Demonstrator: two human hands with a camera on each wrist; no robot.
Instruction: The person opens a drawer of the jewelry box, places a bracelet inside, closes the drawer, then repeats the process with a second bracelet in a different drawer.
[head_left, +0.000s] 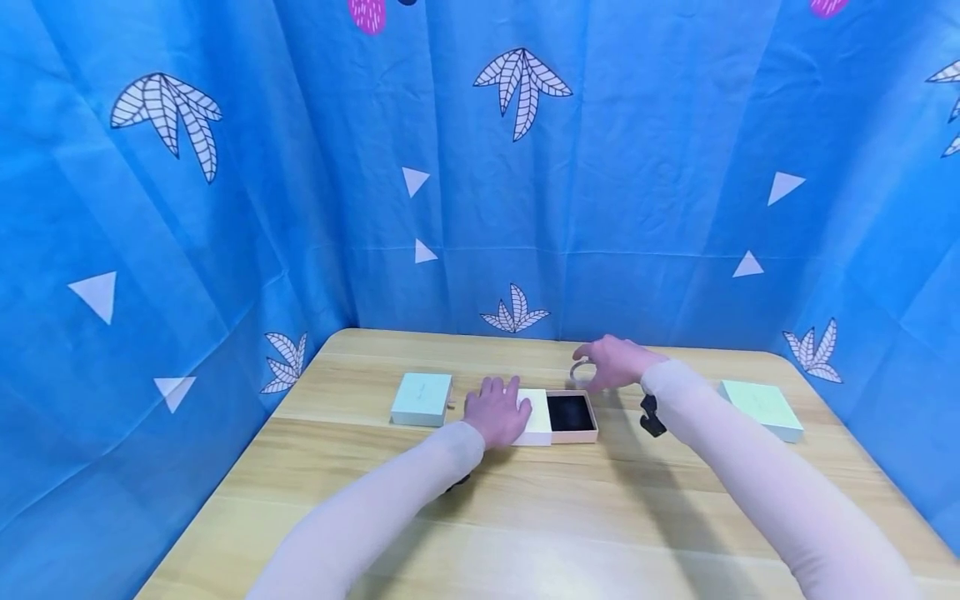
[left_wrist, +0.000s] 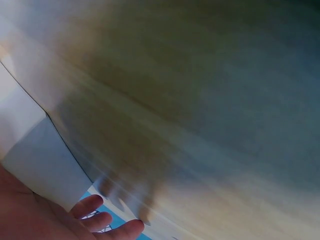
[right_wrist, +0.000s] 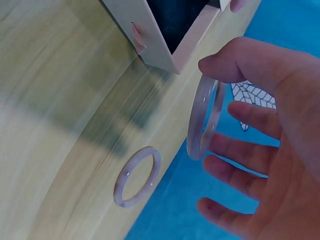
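My right hand (head_left: 617, 363) holds a pale, glossy bangle (right_wrist: 196, 120) on edge between thumb and fingers, raised off the table to the right of an open drawer box. In the right wrist view a second, similar bangle (right_wrist: 120, 187) lies flat on the wood. The box's white sleeve (head_left: 536, 417) lies under my left hand (head_left: 496, 412), which rests on it with fingers extended. Out of the sleeve's right side sticks a pinkish drawer (head_left: 572, 438) with a black lining (head_left: 570, 412). A small ribbon tab (right_wrist: 138, 38) shows on the drawer's end.
A light blue box (head_left: 422, 399) stands left of my left hand, a small tab at its right side. Beyond my right forearm is a pale green box (head_left: 762, 408). The wooden table (head_left: 480, 517) meets a blue patterned curtain (head_left: 637, 183) at its back and sides.
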